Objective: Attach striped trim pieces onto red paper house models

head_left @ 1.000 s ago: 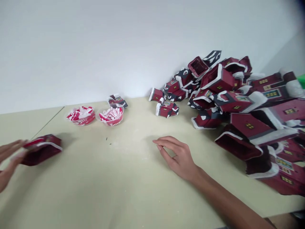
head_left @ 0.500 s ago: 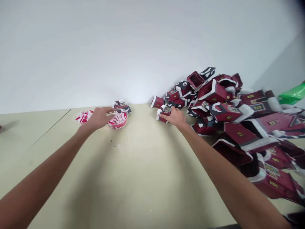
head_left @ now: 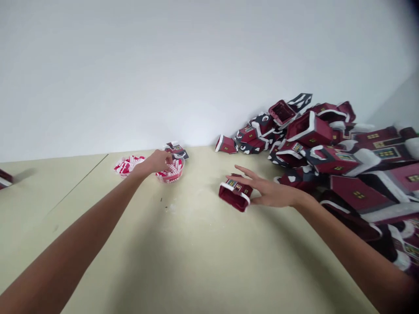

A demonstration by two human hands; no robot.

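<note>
My left hand (head_left: 159,161) reaches to the far side of the table, its fingers curled down into a clear bowl (head_left: 173,175) of red-and-white pieces. What the fingers pinch is hidden. Nearer the middle, my right hand (head_left: 273,192) holds a small dark-red house-shaped box (head_left: 235,195) by its side, just above the table, with the open white-rimmed end toward me. The fingers lie stretched along the top of the box.
A second clear bowl (head_left: 127,165) of red-and-white pieces stands left of the first. One small box (head_left: 177,149) lies behind the bowls. A large pile of red house boxes (head_left: 330,144) fills the right side against the wall. Another box (head_left: 4,179) sits at the far left edge.
My right hand has pulled a small house box from the foot of the pile toward the middle of the table. My left hand has shifted slightly right, over the right-hand bowl.
</note>
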